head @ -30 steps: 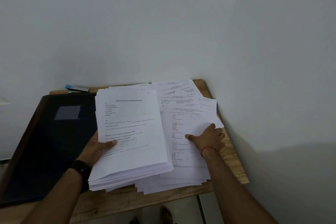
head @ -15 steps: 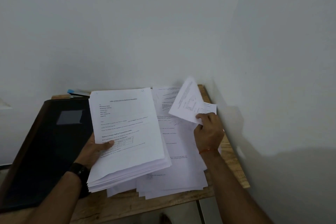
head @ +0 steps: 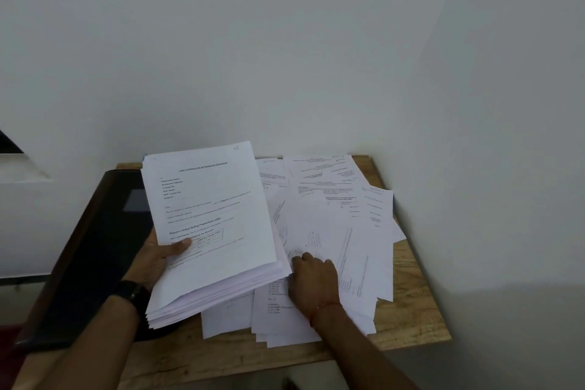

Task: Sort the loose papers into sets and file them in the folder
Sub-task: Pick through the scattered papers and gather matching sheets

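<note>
Gripping a thick stack of papers [head: 215, 231] in the left hand [head: 158, 258], with the thumb clamped flat on the printed top sheet and the fingers curled away underneath. Held tilted, clear of the wooden table [head: 414, 301], top edge up at 12 o'clock. Hanging partly over the black folder [head: 91, 263], lying flat at 9 o'clock of the stack, across the table's left end. Over at 3 o'clock, loose papers [head: 357, 231] fanned out in an untidy overlapping spread, right out to the table's far corner by the wall. Resting the right hand [head: 313, 282] on that spread at 4 o'clock, just beside the stack's lower corner, knuckles up, fingers bent. Pinching a sheet or only pressing on it? Cannot tell, with the fingertips blurred. Black watch [head: 133, 293] on the left wrist, red thread [head: 326, 307] on the right.
</note>
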